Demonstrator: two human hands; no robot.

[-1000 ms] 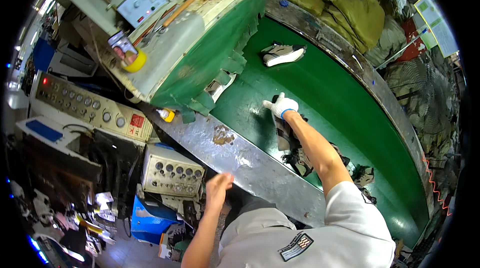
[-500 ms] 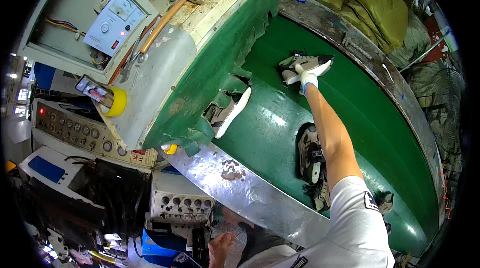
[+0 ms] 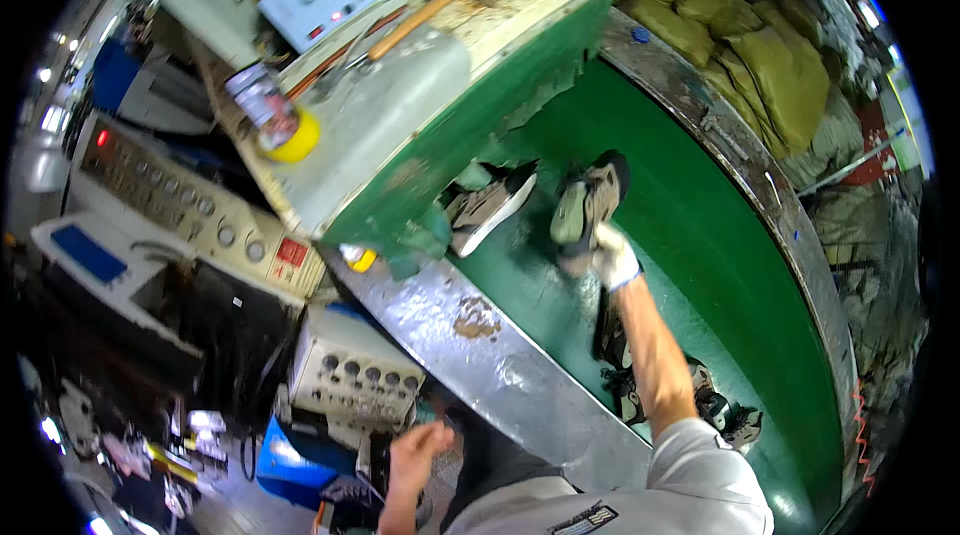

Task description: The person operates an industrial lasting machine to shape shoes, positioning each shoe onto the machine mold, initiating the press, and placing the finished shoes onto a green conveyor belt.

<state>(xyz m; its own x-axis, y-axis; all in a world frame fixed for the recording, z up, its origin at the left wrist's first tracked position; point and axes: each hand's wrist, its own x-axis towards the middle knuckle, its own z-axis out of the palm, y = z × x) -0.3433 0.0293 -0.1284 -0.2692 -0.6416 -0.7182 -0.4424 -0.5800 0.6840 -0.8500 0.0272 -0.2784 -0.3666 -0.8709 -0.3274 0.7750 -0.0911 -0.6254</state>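
My white-gloved right hand [image 3: 617, 260] clasps beige-black shoe [image 3: 598, 197]; bare left hand [image 3: 416, 451] half-open, empty. White-soled beige shoe [image 3: 488, 213] at green curtain [image 3: 430, 163]; dark-beige shoes [image 3: 630, 403] untouched near green belt's [image 3: 735, 265] edge.

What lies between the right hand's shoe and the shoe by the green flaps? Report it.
In the head view, only bare green surface shows between the held shoe and the flap-side shoe.

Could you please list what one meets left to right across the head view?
Yellow tape roll, bare left hand, white-soled sneaker, held sneaker in gloved right hand, olive sacks, red coiled cord.
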